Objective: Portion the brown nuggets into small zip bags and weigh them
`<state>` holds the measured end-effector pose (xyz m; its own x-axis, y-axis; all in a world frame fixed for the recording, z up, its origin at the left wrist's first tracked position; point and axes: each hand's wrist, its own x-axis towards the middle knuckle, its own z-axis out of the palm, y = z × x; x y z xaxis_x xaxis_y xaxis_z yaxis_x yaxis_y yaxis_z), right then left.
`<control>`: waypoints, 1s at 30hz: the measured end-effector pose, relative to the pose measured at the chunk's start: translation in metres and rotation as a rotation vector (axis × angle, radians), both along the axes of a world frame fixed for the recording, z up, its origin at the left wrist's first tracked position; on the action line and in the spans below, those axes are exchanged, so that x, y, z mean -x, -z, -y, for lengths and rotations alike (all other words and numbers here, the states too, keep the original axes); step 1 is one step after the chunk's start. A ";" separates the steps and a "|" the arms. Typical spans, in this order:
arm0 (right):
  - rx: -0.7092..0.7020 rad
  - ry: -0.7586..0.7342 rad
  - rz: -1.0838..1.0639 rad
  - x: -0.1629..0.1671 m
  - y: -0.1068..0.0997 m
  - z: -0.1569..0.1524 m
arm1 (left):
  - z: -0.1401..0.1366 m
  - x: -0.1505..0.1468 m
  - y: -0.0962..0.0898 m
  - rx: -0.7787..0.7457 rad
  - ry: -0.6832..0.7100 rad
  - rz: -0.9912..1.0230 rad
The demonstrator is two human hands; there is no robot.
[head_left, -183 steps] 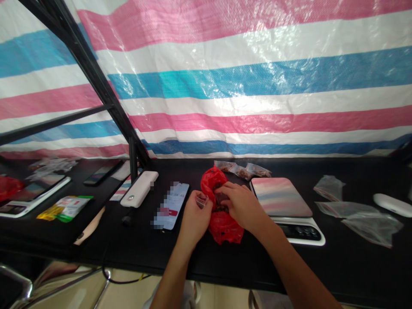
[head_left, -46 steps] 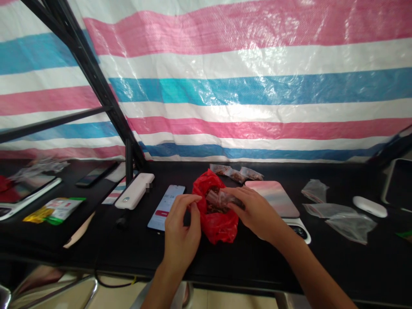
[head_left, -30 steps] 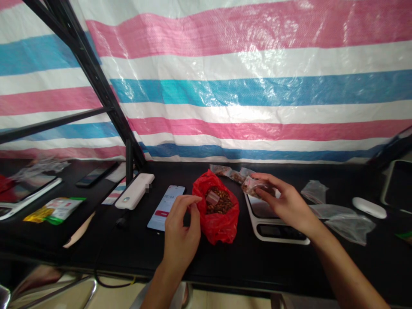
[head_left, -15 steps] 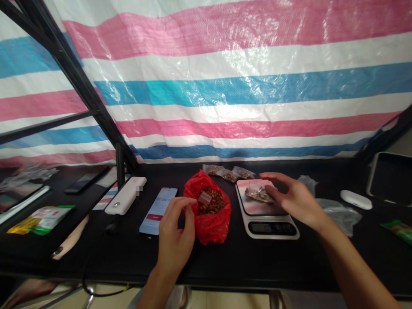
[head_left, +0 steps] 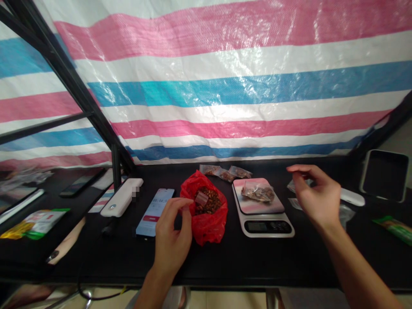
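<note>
The red plastic bag [head_left: 210, 229], its mouth spread, holds many small brown seed-like pieces [head_left: 210, 206]. A small translucent piece [head_left: 201, 198] lies on top of them. My left hand [head_left: 174, 234] is closed, thumb and fingers pinching the bag's left rim. On the pink-topped kitchen scale [head_left: 237, 195] rests a clear packet [head_left: 258, 192] of brown pieces; the readout is too dim to read. To the right of the scale, my right hand [head_left: 317, 195] is raised with thumb and fingers apart, holding nothing. Clear plastic bags [head_left: 346, 213] lie partly hidden behind it.
Several small filled packets [head_left: 225, 174] lie behind the red bag. Left of it are a phone [head_left: 151, 219] showing a timer and a white power bank [head_left: 122, 197] with a cable. A white case [head_left: 352, 197], a dark-screened device [head_left: 386, 176] and a green packet [head_left: 394, 229] sit at right.
My right hand has let go of the packet on the scale and moved right, away from it. My left hand stays at the red bag. The view has shifted slightly.
</note>
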<state>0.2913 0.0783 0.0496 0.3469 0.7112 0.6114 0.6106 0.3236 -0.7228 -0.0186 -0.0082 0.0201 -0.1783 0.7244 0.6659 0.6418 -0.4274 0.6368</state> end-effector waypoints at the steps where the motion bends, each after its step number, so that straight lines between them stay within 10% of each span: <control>1: 0.009 -0.009 0.000 -0.001 0.001 0.000 | 0.000 -0.001 0.000 -0.005 0.002 -0.001; 23: 0.191 -0.445 0.522 0.007 0.035 -0.005 | -0.004 -0.014 0.000 -0.015 0.019 -0.010; 30: 0.137 -0.631 0.285 0.054 0.029 0.005 | -0.004 -0.009 0.001 -0.016 -0.007 -0.017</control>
